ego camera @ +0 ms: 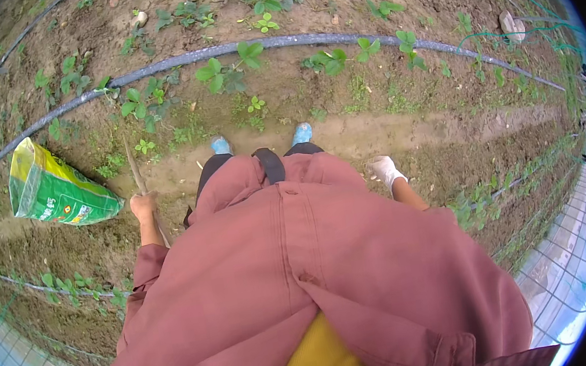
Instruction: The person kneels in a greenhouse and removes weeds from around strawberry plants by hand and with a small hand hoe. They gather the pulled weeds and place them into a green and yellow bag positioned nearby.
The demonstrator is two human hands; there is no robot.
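My bare left hand [144,205] is closed around a thin wooden handle [133,162]. The handle runs from the soil ahead back past my left sleeve, and its far end is lost among the plants. To the left of that hand, a green and yellow plastic sack [70,195] lies on the ground with its open mouth facing away to the left. A white glove covers my right hand [384,169], which hangs beside my right thigh. Its fingers look curled, and whether anything is inside them is hidden.
Beyond my blue-covered shoes [301,133], a grey irrigation hose [302,40] crosses the soil bed. Low leafy plants, likely strawberry [332,61], grow along it. A pale stone-like lump [512,26] lies at right near green twine [479,35]. Wire mesh [564,264] borders the plot behind me.
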